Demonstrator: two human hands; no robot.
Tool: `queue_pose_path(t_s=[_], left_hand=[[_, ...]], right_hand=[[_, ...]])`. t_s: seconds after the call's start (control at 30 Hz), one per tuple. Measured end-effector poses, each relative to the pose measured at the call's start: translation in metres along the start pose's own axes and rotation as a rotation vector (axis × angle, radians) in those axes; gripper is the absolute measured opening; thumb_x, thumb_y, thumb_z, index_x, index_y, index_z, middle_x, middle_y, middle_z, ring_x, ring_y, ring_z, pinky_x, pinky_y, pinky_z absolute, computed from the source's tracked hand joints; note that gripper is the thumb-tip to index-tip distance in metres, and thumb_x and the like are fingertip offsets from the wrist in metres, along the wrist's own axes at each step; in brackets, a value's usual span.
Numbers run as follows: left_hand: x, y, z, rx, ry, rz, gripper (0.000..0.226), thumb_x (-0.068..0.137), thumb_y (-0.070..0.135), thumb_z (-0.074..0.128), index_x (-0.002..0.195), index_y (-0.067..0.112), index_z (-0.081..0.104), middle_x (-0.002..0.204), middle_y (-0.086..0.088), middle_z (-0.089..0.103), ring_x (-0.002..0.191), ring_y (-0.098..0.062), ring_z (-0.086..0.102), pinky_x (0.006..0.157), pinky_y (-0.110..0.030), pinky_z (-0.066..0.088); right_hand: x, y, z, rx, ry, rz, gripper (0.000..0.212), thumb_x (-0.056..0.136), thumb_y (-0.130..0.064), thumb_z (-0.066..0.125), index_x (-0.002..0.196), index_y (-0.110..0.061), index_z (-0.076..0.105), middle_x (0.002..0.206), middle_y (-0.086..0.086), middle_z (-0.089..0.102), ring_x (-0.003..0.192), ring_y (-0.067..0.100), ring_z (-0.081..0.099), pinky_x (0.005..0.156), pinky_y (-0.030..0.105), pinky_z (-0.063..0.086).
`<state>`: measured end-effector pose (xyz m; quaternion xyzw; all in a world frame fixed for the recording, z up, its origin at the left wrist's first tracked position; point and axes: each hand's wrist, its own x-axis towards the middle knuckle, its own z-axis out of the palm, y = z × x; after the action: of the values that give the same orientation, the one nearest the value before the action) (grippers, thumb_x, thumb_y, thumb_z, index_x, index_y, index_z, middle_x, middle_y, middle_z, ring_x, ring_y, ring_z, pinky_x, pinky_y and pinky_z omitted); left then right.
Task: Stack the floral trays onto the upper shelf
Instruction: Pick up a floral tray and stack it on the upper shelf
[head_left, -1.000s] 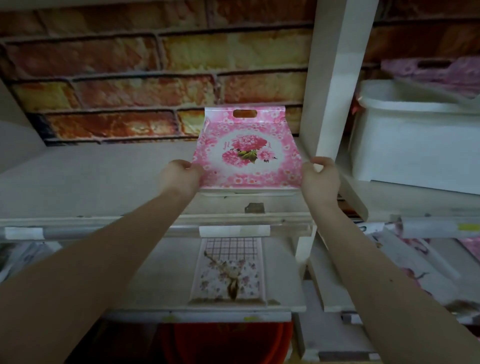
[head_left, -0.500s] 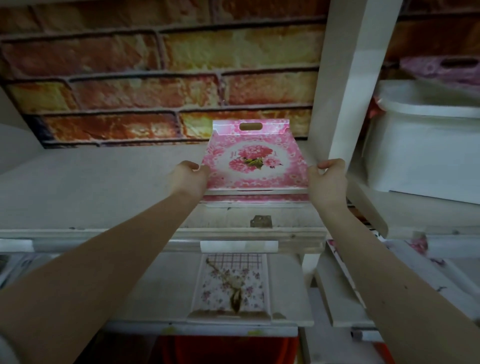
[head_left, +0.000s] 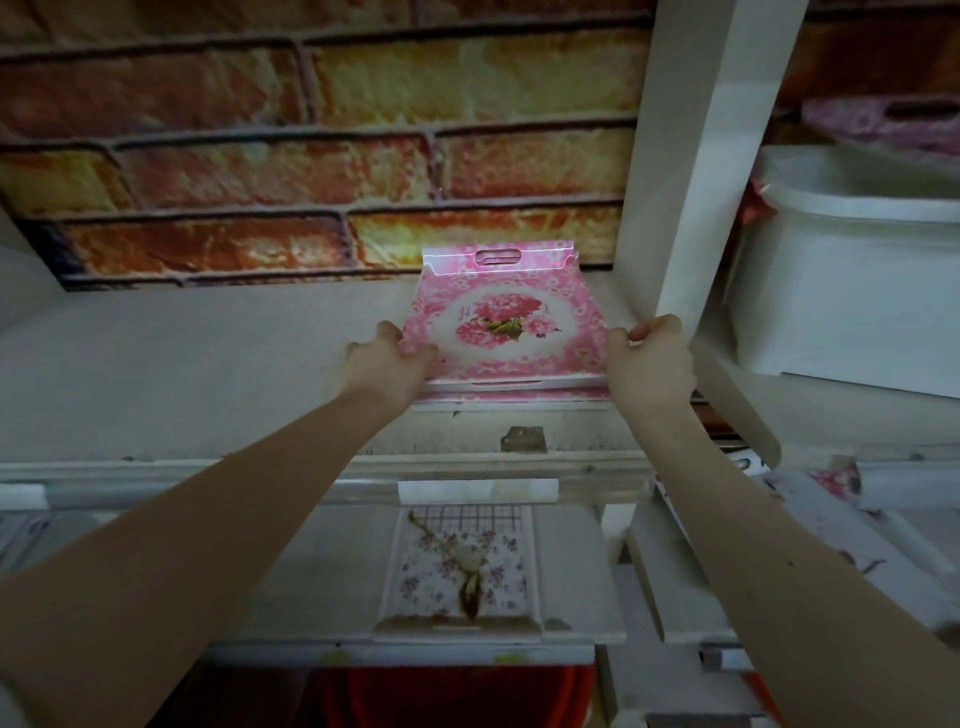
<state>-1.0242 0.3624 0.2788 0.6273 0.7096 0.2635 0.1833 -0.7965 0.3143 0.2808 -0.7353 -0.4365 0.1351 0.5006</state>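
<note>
A pink floral tray (head_left: 506, 325) with a slot handle at its far end lies on the white upper shelf (head_left: 208, 374), close to the brick wall. A second pink rim shows just beneath its near edge. My left hand (head_left: 387, 361) grips the tray's near left corner. At the near right corner my right hand (head_left: 649, 364) holds the edge with fingers curled over it. One shelf down lies a pale floral tray (head_left: 462, 566) with a grid pattern.
A white upright post (head_left: 696, 171) stands right of the tray. Beyond it a white plastic bin (head_left: 852, 280) sits on the neighbouring shelf, with another pink tray (head_left: 883, 124) above it. More floral trays (head_left: 831, 525) lie lower right. Something red (head_left: 447, 696) sits at the bottom.
Both hands have carried the pink tray farther back and lowered it flat onto the upper shelf. The camera has shifted a little closer.
</note>
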Motion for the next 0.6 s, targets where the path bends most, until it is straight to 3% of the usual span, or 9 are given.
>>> queue_pose_path(t_s=[0.07, 0.13, 0.2, 0.37, 0.5, 0.6], left_hand=[[0.000, -0.001, 0.002, 0.046, -0.005, 0.016, 0.050, 0.086, 0.049, 0.044, 0.124, 0.017, 0.043, 0.109, -0.020, 0.059, 0.105, -0.035, 0.050, 0.081, -0.037, 0.043], [-0.002, -0.001, 0.002, 0.116, -0.017, 0.036, 0.053, 0.086, 0.052, 0.043, 0.126, 0.018, 0.041, 0.112, -0.020, 0.057, 0.110, -0.035, 0.048, 0.087, -0.040, 0.044], [-0.003, 0.000, 0.004, 0.182, -0.031, 0.052, 0.057, 0.086, 0.055, 0.042, 0.130, 0.019, 0.038, 0.116, -0.022, 0.053, 0.111, -0.038, 0.049, 0.093, -0.043, 0.044], [-0.014, 0.001, 0.009, 0.312, -0.043, 0.114, 0.054, 0.094, 0.048, 0.036, 0.135, 0.014, 0.038, 0.122, -0.028, 0.049, 0.115, -0.041, 0.046, 0.093, -0.040, 0.040], [-0.022, 0.006, 0.009, 0.323, -0.025, 0.119, 0.048, 0.098, 0.040, 0.032, 0.132, 0.008, 0.040, 0.123, -0.026, 0.052, 0.119, -0.038, 0.043, 0.093, -0.040, 0.037], [-0.026, 0.003, 0.016, 0.315, 0.013, 0.157, 0.044, 0.098, 0.037, 0.030, 0.125, 0.007, 0.045, 0.127, -0.021, 0.055, 0.122, -0.036, 0.041, 0.095, -0.041, 0.035]], right_hand=[[-0.001, 0.003, 0.001, -0.034, 0.006, 0.004, 0.028, 0.092, -0.025, 0.048, 0.111, -0.005, 0.050, 0.080, 0.002, 0.050, 0.076, 0.022, 0.045, 0.069, 0.028, 0.032], [-0.004, 0.008, 0.001, -0.054, -0.011, 0.016, 0.027, 0.091, -0.030, 0.049, 0.107, -0.009, 0.052, 0.071, -0.004, 0.050, 0.078, 0.021, 0.046, 0.087, 0.036, 0.039], [-0.006, 0.013, 0.003, -0.084, -0.036, 0.023, 0.026, 0.089, -0.033, 0.050, 0.105, -0.012, 0.054, 0.078, -0.002, 0.056, 0.085, 0.023, 0.049, 0.104, 0.042, 0.028], [-0.009, 0.020, 0.006, -0.171, -0.066, -0.017, 0.027, 0.090, -0.034, 0.050, 0.105, -0.015, 0.059, 0.107, 0.008, 0.067, 0.110, 0.032, 0.053, 0.102, 0.039, 0.026], [-0.010, 0.025, 0.004, -0.199, -0.085, -0.061, 0.032, 0.090, -0.035, 0.050, 0.109, -0.010, 0.059, 0.108, 0.013, 0.069, 0.111, 0.034, 0.056, 0.101, 0.039, 0.030], [-0.012, 0.025, 0.002, -0.181, -0.099, -0.071, 0.037, 0.091, -0.033, 0.049, 0.110, -0.004, 0.059, 0.108, 0.016, 0.069, 0.103, 0.036, 0.060, 0.092, 0.038, 0.041]])
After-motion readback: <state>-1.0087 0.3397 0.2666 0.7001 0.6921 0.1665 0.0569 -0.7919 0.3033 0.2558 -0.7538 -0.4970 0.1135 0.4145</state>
